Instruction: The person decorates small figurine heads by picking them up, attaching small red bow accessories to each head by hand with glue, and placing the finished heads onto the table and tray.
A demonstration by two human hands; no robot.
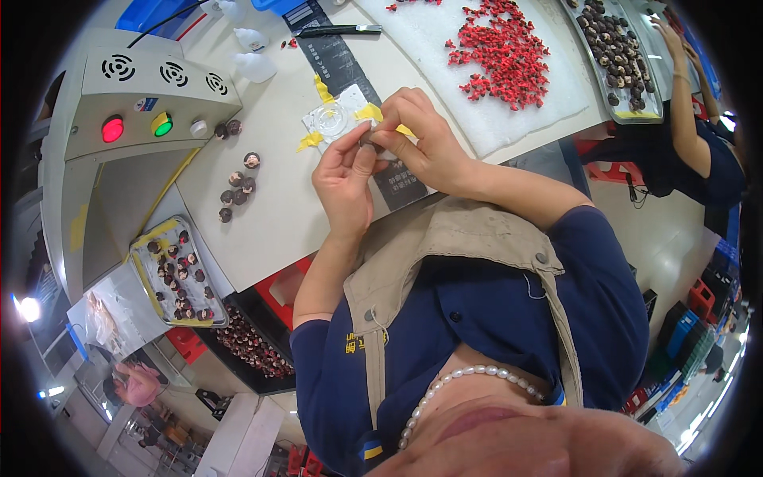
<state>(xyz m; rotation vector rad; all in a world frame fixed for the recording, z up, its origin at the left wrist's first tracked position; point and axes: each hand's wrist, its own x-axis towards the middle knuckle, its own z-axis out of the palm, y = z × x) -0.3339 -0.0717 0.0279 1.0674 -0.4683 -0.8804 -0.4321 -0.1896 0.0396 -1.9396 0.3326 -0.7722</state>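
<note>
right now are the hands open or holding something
Left hand: closed, holding a dark piece.
Right hand: closed, fingertips on the same piece.

At the left of the table stands a beige machine [179, 99] with round slotted vents [118, 68] across its top, and below them on its front a glowing red light [112, 128], a green light [162, 124] in a yellow surround and a small white knob [199, 127]. White plastic bottles [254, 68] stand just beside it, near a slim black tool [342, 32]; a blue bin [155, 17] sits behind the machine. On the right a co-worker in dark clothing [644, 163] sits near a red stool [616, 172]. Lower left, a clear plastic bag [102, 324] lies on a pale surface, and well apart is a person in a pink top [140, 385]
</note>
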